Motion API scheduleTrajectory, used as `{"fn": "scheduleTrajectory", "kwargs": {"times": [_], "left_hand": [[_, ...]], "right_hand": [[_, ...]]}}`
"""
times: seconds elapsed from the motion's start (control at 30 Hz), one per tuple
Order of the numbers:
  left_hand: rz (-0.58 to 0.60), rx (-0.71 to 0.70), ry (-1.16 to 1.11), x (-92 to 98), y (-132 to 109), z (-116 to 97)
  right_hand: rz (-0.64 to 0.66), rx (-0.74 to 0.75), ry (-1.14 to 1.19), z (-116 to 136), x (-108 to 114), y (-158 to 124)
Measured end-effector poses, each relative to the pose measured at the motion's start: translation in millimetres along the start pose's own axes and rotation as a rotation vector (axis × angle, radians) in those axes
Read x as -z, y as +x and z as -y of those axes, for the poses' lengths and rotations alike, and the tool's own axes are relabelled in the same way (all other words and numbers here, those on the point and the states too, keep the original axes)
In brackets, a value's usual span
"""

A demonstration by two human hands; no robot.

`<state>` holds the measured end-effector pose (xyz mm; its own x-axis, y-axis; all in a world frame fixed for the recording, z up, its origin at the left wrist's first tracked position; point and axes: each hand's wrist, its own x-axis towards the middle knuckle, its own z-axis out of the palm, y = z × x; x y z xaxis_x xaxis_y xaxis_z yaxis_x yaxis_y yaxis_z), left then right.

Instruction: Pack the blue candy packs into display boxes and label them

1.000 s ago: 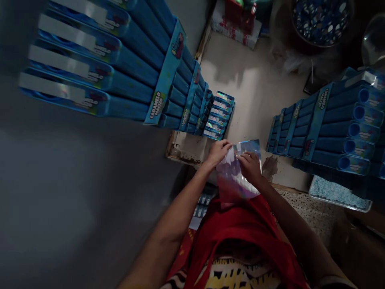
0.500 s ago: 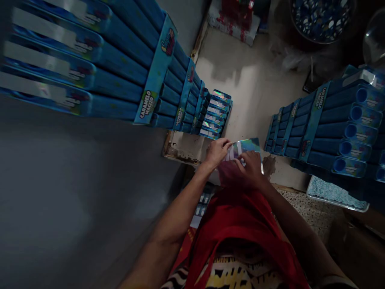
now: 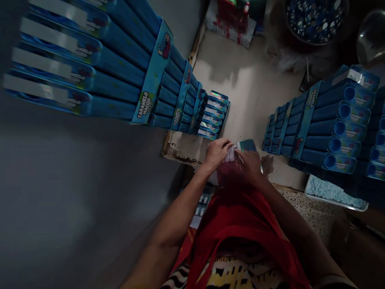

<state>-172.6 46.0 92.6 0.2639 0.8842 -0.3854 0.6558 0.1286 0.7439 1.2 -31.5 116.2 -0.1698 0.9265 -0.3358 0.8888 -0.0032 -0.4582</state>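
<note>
In front of the red apron (image 3: 234, 216), both hands meet over a flat, shiny blue-green and white printed piece (image 3: 248, 145), perhaps a carton or label sheet. Pale strips show on its left part. My left hand (image 3: 218, 152) is closed on that part, thumb and fingertips pinched together. My right hand (image 3: 251, 163) lies across the lower right, its bent fingers pressed near the left fingertips. Whether a small thing is between those fingers is too dark to tell. Left of the hands stands a row of blue packs (image 3: 208, 123) with shiny labels.
Tall stacks of blue "Caramelo Macizo" packs stand at the left (image 3: 120, 68) and right (image 3: 321, 124) of the pale tabletop (image 3: 237, 76). A bowl (image 3: 315, 40) of small wrapped pieces is at the back. A tray (image 3: 335, 194) of pale blue pieces sits lower right.
My right hand's fingers have moved left across the printed piece, closer to my left fingertips. My left hand stays nearly in place. The view has shifted slightly.
</note>
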Motion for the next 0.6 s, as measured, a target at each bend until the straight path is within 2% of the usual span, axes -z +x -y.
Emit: {"fn": "scheduleTrajectory", "kwargs": {"times": [0.13,0.27,0.33,0.47,0.53,0.6], "left_hand": [[-0.004,-0.032,0.065,-1.0,-3.7,-3.3],[-0.044,-0.033,0.152,-1.0,-6.9,-11.9],[-0.054,-0.038,0.184,-1.2,-6.5,-15.6],[-0.032,-0.012,0.114,-3.2,-2.4,-15.7],[-0.003,0.025,0.054,-6.2,0.8,-11.6],[0.024,0.026,0.039,-11.9,4.4,-5.8]], "right_hand": [[-0.079,-0.049,0.102,0.7,4.1,-11.5],[-0.159,0.006,0.095,-3.7,10.7,-16.4],[-0.219,0.121,0.054,-9.7,13.4,-20.7],[-0.321,0.468,-0.092,-24.2,17.1,-34.2],[-0.307,0.549,-0.102,-27.4,17.3,-39.5],[-0.230,0.542,0.004,-26.1,16.4,-39.8]]}}
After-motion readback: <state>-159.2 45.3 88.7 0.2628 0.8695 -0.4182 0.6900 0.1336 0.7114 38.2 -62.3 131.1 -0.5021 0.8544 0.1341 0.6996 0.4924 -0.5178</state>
